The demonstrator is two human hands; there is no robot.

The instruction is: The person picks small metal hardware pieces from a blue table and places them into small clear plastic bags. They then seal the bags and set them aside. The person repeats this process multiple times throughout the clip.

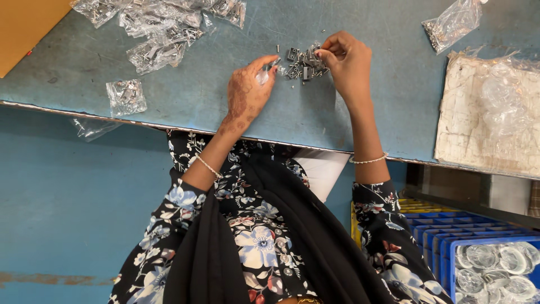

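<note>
A small pile of dark grey metal parts lies on the blue table between my two hands. My right hand rests at the pile's right side, thumb and forefinger pinched on one small metal part. My left hand, patterned with henna, sits just left of the pile, its fingertips closed on a small clear packet. One loose pin stands apart above the pile. Both wrists wear thin bracelets, and the sleeves are black with flowers.
Several clear bags of metal parts lie at the table's far left, with one small bag nearer the edge. Another bag lies far right above a white board under clear plastic. Blue crates with clear round pieces stand below right.
</note>
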